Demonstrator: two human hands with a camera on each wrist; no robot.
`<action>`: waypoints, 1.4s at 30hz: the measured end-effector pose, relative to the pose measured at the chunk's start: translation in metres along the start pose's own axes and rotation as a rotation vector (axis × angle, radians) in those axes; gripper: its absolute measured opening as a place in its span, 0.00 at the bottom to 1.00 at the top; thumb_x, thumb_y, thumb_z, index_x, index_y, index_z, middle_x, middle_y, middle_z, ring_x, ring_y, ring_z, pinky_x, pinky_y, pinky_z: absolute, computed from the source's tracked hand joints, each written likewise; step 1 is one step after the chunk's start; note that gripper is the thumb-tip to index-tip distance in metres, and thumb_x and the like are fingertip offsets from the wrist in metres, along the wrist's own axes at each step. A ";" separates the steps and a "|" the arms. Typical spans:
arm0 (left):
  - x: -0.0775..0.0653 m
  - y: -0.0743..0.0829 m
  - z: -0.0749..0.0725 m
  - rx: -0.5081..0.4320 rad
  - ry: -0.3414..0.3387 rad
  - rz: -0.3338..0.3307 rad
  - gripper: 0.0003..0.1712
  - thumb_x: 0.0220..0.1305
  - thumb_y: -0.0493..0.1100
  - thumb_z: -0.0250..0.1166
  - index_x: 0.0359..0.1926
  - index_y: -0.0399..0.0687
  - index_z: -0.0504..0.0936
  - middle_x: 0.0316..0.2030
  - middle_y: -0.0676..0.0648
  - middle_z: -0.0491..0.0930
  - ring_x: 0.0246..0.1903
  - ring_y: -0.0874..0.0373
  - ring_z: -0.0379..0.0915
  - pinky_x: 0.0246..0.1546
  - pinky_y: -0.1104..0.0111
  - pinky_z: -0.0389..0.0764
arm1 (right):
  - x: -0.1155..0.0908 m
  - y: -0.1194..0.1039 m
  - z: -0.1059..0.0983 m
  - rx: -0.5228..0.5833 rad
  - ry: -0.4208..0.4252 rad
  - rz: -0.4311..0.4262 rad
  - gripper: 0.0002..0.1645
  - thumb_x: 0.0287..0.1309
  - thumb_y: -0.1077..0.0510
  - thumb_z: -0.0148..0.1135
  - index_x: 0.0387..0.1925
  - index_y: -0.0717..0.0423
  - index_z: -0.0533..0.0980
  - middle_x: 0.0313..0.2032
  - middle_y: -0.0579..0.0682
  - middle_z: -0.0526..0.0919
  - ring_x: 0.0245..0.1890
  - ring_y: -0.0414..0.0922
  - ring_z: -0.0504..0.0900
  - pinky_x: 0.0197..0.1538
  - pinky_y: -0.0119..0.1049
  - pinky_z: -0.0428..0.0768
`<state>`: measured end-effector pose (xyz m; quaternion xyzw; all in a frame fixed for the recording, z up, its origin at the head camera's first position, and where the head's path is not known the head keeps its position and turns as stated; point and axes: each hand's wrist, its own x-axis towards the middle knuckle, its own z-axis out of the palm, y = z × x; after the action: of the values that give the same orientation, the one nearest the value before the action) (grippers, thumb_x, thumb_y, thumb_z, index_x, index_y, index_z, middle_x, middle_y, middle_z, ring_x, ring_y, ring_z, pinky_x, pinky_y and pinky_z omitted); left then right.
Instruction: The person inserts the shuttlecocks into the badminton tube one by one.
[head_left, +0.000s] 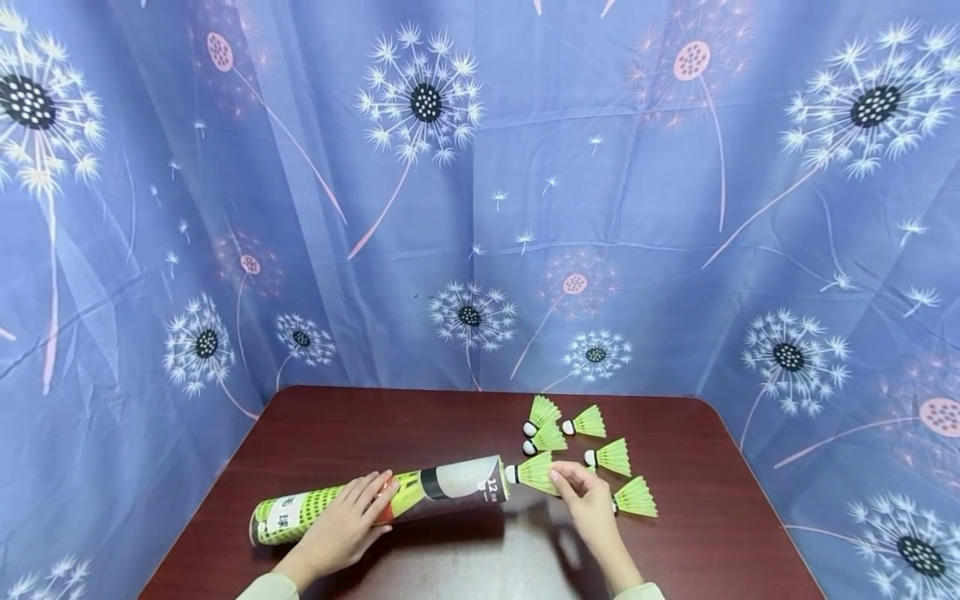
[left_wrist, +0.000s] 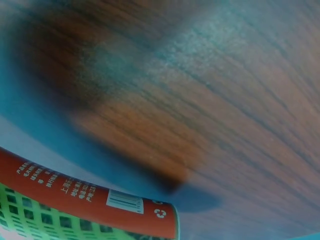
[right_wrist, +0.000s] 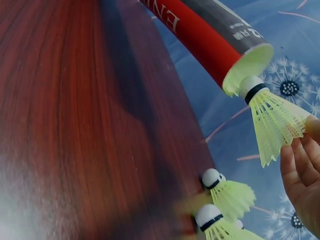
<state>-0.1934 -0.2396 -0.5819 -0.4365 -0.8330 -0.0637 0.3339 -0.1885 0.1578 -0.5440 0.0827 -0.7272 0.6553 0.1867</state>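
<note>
My left hand grips a long printed shuttlecock tube about its middle, fingers over the top. The tube lies crosswise, its open end facing right. My right hand pinches a yellow-green shuttlecock by the edge of its skirt. In the right wrist view, the white cork of that shuttlecock is right at the tube's mouth, pointing inward. The left wrist view shows only the red and green end of the tube; the left hand is outside that view.
Several loose yellow-green shuttlecocks lie on the table right of the tube, among them one at the back and one near my right hand. The dark red wooden table ends at a blue dandelion-print curtain.
</note>
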 end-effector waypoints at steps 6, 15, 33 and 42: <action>0.003 0.000 0.006 0.006 0.018 0.011 0.32 0.72 0.56 0.48 0.66 0.37 0.69 0.64 0.37 0.68 0.54 0.39 0.73 0.56 0.53 0.68 | 0.000 -0.014 0.009 0.012 -0.008 0.010 0.06 0.55 0.74 0.62 0.36 0.73 0.80 0.31 0.67 0.83 0.29 0.35 0.81 0.32 0.26 0.79; 0.004 0.002 -0.001 0.010 -0.005 -0.004 0.33 0.71 0.56 0.51 0.66 0.38 0.69 0.63 0.37 0.69 0.53 0.40 0.73 0.53 0.54 0.69 | -0.003 0.002 0.025 0.081 -0.045 -0.021 0.06 0.56 0.70 0.63 0.36 0.68 0.81 0.32 0.63 0.84 0.30 0.35 0.81 0.33 0.27 0.81; 0.013 -0.001 0.003 -0.005 0.041 0.000 0.32 0.72 0.57 0.48 0.65 0.37 0.70 0.64 0.37 0.68 0.53 0.39 0.74 0.52 0.52 0.68 | 0.000 -0.028 0.029 0.064 -0.085 -0.045 0.07 0.56 0.75 0.59 0.37 0.77 0.78 0.33 0.71 0.81 0.29 0.36 0.81 0.33 0.30 0.82; 0.014 0.001 0.001 -0.001 0.016 0.007 0.32 0.73 0.56 0.47 0.65 0.37 0.69 0.63 0.37 0.69 0.54 0.40 0.72 0.54 0.53 0.68 | -0.003 -0.035 0.032 0.056 -0.110 0.007 0.07 0.57 0.74 0.59 0.37 0.76 0.78 0.32 0.69 0.82 0.27 0.37 0.80 0.33 0.31 0.82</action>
<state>-0.1990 -0.2290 -0.5742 -0.4391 -0.8287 -0.0666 0.3405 -0.1776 0.1212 -0.5149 0.1210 -0.7181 0.6705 0.1419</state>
